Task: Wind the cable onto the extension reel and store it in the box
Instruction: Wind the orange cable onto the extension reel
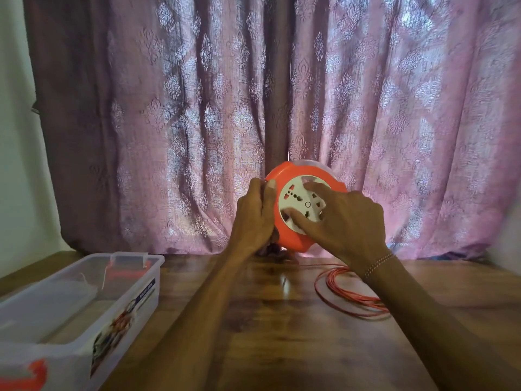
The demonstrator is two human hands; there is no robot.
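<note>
Step in hand: the winding is going on; the storing is not yet begun.
Reel: the orange extension reel [306, 206] is standing on edge above the desk [253, 320], held up in front of the pink curtain [197, 108], its white socket face [303, 204] turned toward the person.
Left grip: the left hand [253, 215] is clasping the reel's left rim, fingers wrapped round the edge and thumb lying on the orange front, steadying it.
Right grip: the right hand [344, 221] is spreading its fingers [298, 220] over the socket face, pressing rather than closing round anything; it appears to be turning the centre disc.
Cable: the orange cable [349, 292] is lying in loose loops on the desk, below and just right of the right grip, partly hidden under the right forearm; a good deal seems unwound.
Box: the clear plastic box [84, 300] is sitting open, well left of and below the left grip.
Next move, as a judgement: the right grip should be rotating the disc steadily while the left is keeping the rim from twisting, so the loops are feeding in without snagging.
Risk: loose loops may tangle or drag under the arm.
</note>
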